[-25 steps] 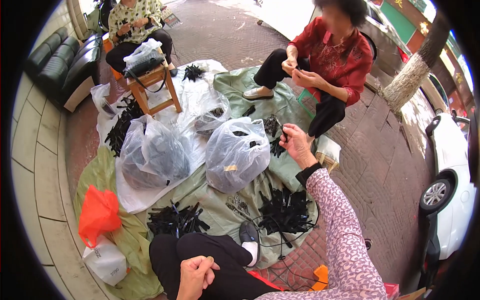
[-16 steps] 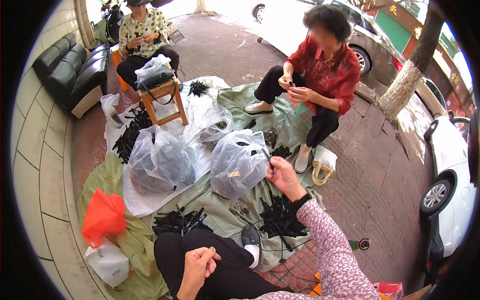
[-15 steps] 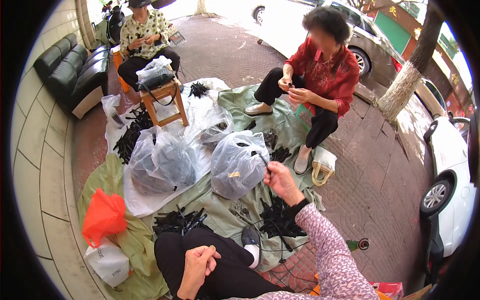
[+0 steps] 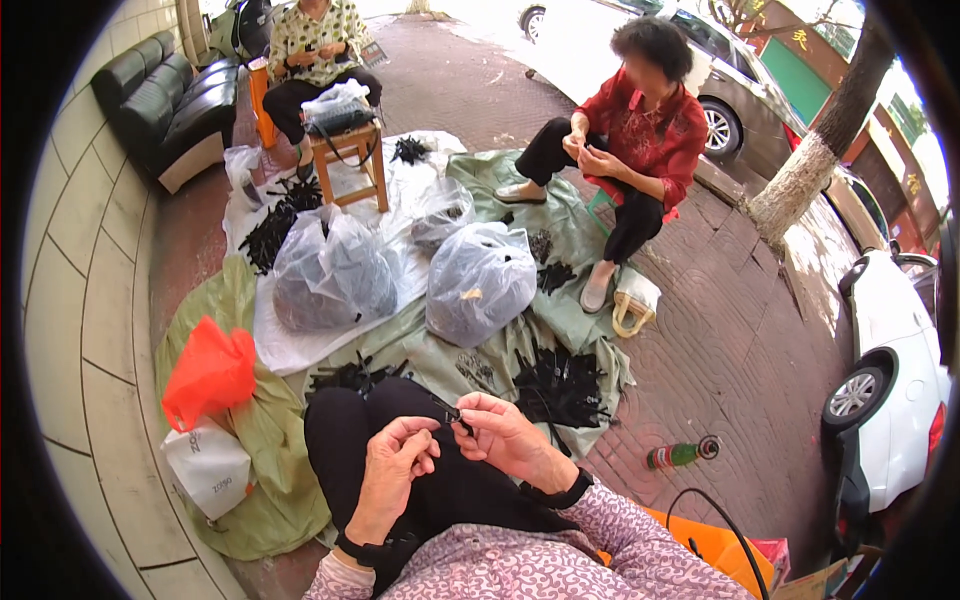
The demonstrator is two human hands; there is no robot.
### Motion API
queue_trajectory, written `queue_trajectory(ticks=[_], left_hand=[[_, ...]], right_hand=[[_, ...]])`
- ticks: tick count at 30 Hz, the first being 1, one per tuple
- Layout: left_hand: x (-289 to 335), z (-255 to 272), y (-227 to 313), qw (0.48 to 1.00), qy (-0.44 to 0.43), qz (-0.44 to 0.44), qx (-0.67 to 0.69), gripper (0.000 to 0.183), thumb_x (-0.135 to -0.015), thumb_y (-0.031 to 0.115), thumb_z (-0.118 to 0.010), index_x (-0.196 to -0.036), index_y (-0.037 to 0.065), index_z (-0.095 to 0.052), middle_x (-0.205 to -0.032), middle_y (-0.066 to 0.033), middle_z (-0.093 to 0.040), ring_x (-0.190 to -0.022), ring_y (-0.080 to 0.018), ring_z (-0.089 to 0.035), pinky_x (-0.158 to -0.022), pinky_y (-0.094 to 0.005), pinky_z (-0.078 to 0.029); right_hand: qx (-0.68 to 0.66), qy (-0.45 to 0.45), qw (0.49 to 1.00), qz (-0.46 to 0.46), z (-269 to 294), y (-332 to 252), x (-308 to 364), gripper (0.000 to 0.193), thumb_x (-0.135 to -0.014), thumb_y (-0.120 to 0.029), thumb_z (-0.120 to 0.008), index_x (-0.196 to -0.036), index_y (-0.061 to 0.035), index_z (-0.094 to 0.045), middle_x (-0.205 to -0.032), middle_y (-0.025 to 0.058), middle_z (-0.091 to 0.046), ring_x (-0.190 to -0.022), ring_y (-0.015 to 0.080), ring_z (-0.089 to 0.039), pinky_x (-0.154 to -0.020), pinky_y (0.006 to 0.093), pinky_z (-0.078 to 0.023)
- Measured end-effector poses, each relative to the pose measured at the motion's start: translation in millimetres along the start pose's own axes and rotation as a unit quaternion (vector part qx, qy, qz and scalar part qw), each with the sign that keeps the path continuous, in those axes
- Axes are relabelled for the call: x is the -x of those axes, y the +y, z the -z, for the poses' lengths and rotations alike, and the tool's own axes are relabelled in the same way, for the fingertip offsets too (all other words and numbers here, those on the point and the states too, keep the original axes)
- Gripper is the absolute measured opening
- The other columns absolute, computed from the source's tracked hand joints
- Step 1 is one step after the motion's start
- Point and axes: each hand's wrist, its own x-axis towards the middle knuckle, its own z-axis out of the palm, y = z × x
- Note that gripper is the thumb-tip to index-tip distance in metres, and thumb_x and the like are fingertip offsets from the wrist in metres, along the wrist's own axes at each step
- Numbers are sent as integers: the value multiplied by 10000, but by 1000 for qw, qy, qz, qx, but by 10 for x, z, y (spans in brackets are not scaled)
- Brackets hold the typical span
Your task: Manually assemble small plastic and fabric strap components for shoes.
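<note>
Over my lap, my right hand (image 4: 510,442) pinches a small black strip-like piece (image 4: 459,417) between thumb and fingers. My left hand (image 4: 393,468) is close beside it, fingers curled and thumb against the forefinger; what it grips, if anything, is too small to make out. Beyond my knees lie a pile of black strips (image 4: 562,388) on the right and another black pile (image 4: 355,374) on the left. Two clear plastic bags, one bulging with dark contents (image 4: 338,275) and one with a tan patch (image 4: 480,285), stand farther off on the sheets.
A red plastic bag (image 4: 210,372) and a white bag (image 4: 207,468) lie left on a green sheet (image 4: 285,500). A green bottle (image 4: 680,454) is at right. Two people sit across, one in a red top (image 4: 650,140), near a wooden stool (image 4: 350,170) and a cream bag (image 4: 636,300).
My right hand has drawn back from beside the clear bag to my lap, bringing a black piece close to my left hand. The whole view has shifted.
</note>
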Motion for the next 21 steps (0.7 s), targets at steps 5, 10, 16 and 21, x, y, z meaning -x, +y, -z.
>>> queue_trajectory(ticks=[5,10,16,21], left_hand=[[522,-45,91,998,12,-40,-45,198,-919,99,-605,-1091,0,-613,-826,-54,-652,-599,-75,-567,-526,-183,-407],[678,-53,61,998,-13,-63,-26,231,-907,70,-637,-1130,14,-611,-897,-38,-670,-675,-79,-595,-559,-191,-412],[820,28,-72,997,2,-67,-29,255,-889,54,-665,-1139,16,-632,-926,-40,-676,-716,-89,-626,-584,-193,-447],[884,48,-91,998,7,-65,-6,245,-903,70,-666,-1138,7,-631,-928,-48,-675,-727,-89,-630,-596,-190,-460]], right_hand=[[42,-8,998,-45,-259,249,246,98,-963,-181,-604,-1028,-119,-564,-816,5,-572,-679,95,-515,-544,238,-382],[34,20,999,-33,-471,275,483,73,-970,-130,-588,-1022,-93,-554,-787,24,-578,-569,81,-459,-468,189,-315],[101,-20,995,-10,-438,388,473,108,-953,-97,-608,-1036,-67,-545,-852,41,-633,-587,38,-478,-437,161,-278],[161,-10,987,7,-457,417,492,120,-934,-97,-653,-1003,-47,-568,-825,28,-641,-570,29,-474,-451,157,-291]])
